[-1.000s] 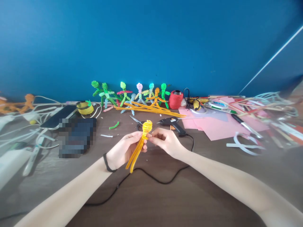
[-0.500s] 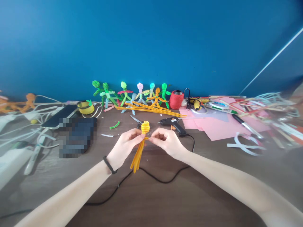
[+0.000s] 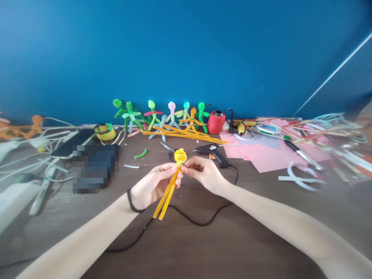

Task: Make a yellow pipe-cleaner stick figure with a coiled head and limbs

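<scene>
Between my hands is a pipe cleaner figure (image 3: pixel 180 156) with a coiled yellow head and long orange-yellow stems hanging down to the lower left. My left hand (image 3: pixel 155 182) pinches it just under the head, fingers wrapped behind the stems. Close on the other side, my right hand (image 3: pixel 205 173) has thumb and forefinger pinched at the neck; the short piece of stem there is mostly hidden by the fingertips. Behind the head lie scissors (image 3: pixel 167 146), partly covered by it. A black glue gun (image 3: pixel 213 152) rests just beyond my right hand.
Several finished pipe cleaner figures (image 3: pixel 152 112) lean along the blue wall, with loose orange pipe cleaners (image 3: pixel 186 135) before them. A red spool (image 3: pixel 216 122) and pink paper (image 3: pixel 267 155) are to the right. Phones and white cables fill the left. A black cord (image 3: pixel 200 223) crosses the table.
The figure has turned in my hands, its head tilting slightly right and its stems swinging left. My left fingers now show curled around the stems. My right hand stays close to the neck.
</scene>
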Motion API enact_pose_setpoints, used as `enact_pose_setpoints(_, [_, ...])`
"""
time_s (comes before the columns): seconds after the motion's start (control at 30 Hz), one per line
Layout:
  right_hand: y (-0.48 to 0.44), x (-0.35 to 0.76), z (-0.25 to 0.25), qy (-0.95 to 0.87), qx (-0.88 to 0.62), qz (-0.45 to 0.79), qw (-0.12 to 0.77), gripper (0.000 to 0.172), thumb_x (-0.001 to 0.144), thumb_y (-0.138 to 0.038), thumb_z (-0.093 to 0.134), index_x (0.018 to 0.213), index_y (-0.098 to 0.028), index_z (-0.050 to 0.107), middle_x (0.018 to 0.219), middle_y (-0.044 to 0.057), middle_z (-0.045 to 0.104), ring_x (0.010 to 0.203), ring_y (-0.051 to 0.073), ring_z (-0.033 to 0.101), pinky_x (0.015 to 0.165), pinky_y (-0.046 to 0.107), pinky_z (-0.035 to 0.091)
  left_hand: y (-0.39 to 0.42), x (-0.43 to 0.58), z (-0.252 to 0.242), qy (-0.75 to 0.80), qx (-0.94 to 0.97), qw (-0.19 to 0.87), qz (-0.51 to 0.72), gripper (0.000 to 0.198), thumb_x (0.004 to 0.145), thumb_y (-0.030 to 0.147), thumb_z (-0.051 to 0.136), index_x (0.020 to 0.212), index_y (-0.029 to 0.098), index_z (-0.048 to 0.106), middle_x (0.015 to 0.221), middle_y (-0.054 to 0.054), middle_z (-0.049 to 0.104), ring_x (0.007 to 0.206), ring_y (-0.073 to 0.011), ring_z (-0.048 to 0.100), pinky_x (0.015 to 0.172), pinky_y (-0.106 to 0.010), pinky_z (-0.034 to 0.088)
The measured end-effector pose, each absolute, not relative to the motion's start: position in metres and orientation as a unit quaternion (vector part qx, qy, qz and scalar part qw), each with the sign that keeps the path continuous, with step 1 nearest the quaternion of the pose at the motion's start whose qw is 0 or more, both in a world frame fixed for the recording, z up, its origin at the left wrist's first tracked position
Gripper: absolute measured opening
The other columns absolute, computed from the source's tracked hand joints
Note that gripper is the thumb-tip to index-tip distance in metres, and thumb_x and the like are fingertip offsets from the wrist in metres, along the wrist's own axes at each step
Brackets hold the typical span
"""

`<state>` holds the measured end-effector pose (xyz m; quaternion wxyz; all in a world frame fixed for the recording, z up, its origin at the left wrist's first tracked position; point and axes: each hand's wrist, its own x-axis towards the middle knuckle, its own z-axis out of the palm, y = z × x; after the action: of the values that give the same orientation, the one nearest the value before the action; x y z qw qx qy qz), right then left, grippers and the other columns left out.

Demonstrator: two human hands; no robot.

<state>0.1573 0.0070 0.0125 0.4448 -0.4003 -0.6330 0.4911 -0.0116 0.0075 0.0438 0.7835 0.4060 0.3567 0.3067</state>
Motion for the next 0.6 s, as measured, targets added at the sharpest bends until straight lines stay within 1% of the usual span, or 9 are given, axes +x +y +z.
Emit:
enact_pose_setpoints(0.1, [0.006, 0.157, 0.013, -0.631, -0.376, 0.519, 0.438, 0.025, 0.069, -0.041, 0.060, 0.074, -0.016, 0.055, 0.065, -0.001, 0.055, 0.056, 0.008, 0.045, 0.052, 0.022, 0.036, 0.006, -0.011, 0.043, 0.327, 0.380, 0.818, 0.281, 0.013, 0.069, 0.026, 0.062, 0.074, 0.015, 0.062, 0.059, 0.000, 0.051, 0.051, -0.0063, 0.044, 0.052, -0.020, 0.039])
enact_pose_setpoints(0.2, [0.006, 0.158, 0.012, -0.631, -0.373, 0.529, 0.427, 0.026, 0.069, -0.040, 0.060, 0.075, -0.016, 0.055, 0.065, -0.001, 0.053, 0.054, 0.007, 0.044, 0.050, 0.021, 0.034, 0.007, -0.012, 0.042, 0.313, 0.380, 0.827, 0.270, 0.012, 0.069, 0.026, 0.062, 0.071, 0.014, 0.061, 0.058, 0.001, 0.050, 0.048, -0.0053, 0.042, 0.050, -0.020, 0.037])
enact_pose_setpoints(0.33, [0.009, 0.159, 0.010, -0.641, -0.390, 0.515, 0.414, 0.023, 0.072, -0.037, 0.058, 0.079, -0.015, 0.057, 0.067, 0.000, 0.055, 0.052, 0.007, 0.042, 0.048, 0.021, 0.033, 0.013, -0.015, 0.042, 0.356, 0.448, 0.767, 0.290, 0.013, 0.072, 0.026, 0.058, 0.069, 0.014, 0.061, 0.061, 0.000, 0.054, 0.052, -0.0070, 0.048, 0.055, -0.021, 0.038])
enact_pose_setpoints(0.47, [0.012, 0.160, 0.006, -0.633, -0.417, 0.491, 0.430, 0.022, 0.072, -0.035, 0.058, 0.082, -0.015, 0.059, 0.069, 0.000, 0.057, 0.051, 0.007, 0.045, 0.047, 0.022, 0.035, 0.019, -0.017, 0.046, 0.415, 0.486, 0.709, 0.298, 0.017, 0.074, 0.026, 0.055, 0.082, 0.013, 0.063, 0.074, -0.005, 0.062, 0.062, -0.0118, 0.055, 0.063, -0.024, 0.042])
enact_pose_setpoints(0.53, [0.014, 0.160, 0.004, -0.630, -0.429, 0.482, 0.433, 0.021, 0.072, -0.034, 0.058, 0.080, -0.015, 0.059, 0.067, 0.000, 0.057, 0.050, 0.007, 0.045, 0.046, 0.021, 0.035, 0.020, -0.016, 0.047, 0.425, 0.511, 0.681, 0.307, 0.020, 0.072, 0.024, 0.057, 0.088, 0.014, 0.062, 0.081, -0.006, 0.064, 0.068, -0.0131, 0.057, 0.067, -0.025, 0.043])
enact_pose_setpoints(0.6, [0.015, 0.160, 0.003, -0.630, -0.433, 0.473, 0.438, 0.019, 0.071, -0.034, 0.058, 0.077, -0.015, 0.057, 0.065, 0.000, 0.056, 0.048, 0.007, 0.044, 0.045, 0.021, 0.035, 0.020, -0.014, 0.046, 0.438, 0.542, 0.641, 0.323, 0.023, 0.068, 0.023, 0.061, 0.089, 0.016, 0.061, 0.084, -0.005, 0.065, 0.071, -0.0129, 0.058, 0.070, -0.024, 0.043])
